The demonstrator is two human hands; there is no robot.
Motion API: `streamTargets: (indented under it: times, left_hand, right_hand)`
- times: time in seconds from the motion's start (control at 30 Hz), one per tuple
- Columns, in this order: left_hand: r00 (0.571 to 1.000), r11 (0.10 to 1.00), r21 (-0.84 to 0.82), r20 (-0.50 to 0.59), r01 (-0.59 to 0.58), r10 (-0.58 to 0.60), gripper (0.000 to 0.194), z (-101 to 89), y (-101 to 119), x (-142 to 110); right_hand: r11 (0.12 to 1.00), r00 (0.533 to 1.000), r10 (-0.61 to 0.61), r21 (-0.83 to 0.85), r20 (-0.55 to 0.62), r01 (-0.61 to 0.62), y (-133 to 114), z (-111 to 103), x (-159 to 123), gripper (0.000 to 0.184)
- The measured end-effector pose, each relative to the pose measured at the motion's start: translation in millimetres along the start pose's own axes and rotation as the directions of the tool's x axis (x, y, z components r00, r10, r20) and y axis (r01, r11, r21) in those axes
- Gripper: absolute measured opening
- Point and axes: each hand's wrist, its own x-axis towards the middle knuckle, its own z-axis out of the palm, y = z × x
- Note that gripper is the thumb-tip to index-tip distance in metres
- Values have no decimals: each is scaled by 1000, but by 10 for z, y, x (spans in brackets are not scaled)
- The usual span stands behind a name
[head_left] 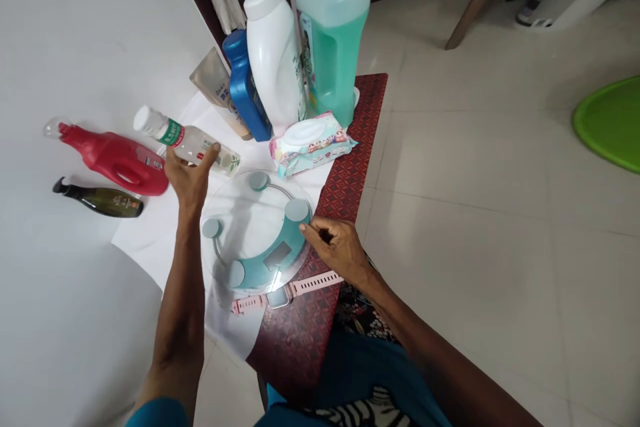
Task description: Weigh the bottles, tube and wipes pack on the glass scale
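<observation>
Clear plastic is what we see in the left hand (190,177), its thumb and fingers closed around a clear bottle (199,140) with a white cap and a green band. The bottle tilts with its cap to the left, just beyond the scale (265,250); we cannot tell whether it touches the sheet (145,247) beneath. The right hand (340,243) is narrow, fingers curled in, at the scale's right rim; we cannot tell whether it holds anything or presses on the glass. The scale is round and see-through, with a teal band, a small display and four round pads. Just on the near side of it we find a watch (279,297), its pink strap stretched out. Past the scale lies a pack of wipes (313,143), and behind that stand a white jug (275,60) and a green jug (345,47), with a blue bottle (246,87) and a tube (213,77) beside them. To the left we see a red bottle (113,153) and a pump bottle (107,201). Red patterned table (363,120) shows along the sheet's right side, and tiled floor (475,247) spreads beyond.
</observation>
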Motion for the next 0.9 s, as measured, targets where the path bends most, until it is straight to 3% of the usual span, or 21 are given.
streamTargets:
  times: [0.1, 0.2, 0.37, 0.57, 0.77, 0.9]
  left_hand:
    - [999, 993, 116, 33, 34, -38, 59, -451, 156, -350]
    - [990, 984, 149, 86, 102, -116, 60, -672, 280, -784]
    - [975, 986, 112, 174, 121, -139, 57, -656, 360, -1214]
    - [971, 984, 81, 169, 157, -169, 69, -604, 377, -1311]
    - [954, 966, 62, 155, 250, -257, 107, -823, 415, -1448]
    - [949, 962, 116, 172, 248, -265, 103, -892, 404, -1550]
  right_hand:
    - [1000, 1000, 15, 2, -9, -14, -1, 7, -11, 60]
    - [1000, 1000, 6, -14, -18, -6, 15, 22, -22, 59]
    - [999, 999, -19, -32, -30, 18, 49, 57, -28, 56]
    - [997, 997, -65, -38, -46, 63, 63, 85, -25, 55]
    - [996, 995, -86, -39, -46, 85, 53, 93, -12, 56]
    - [996, 996, -80, -38, -46, 79, 58, 91, -24, 54]
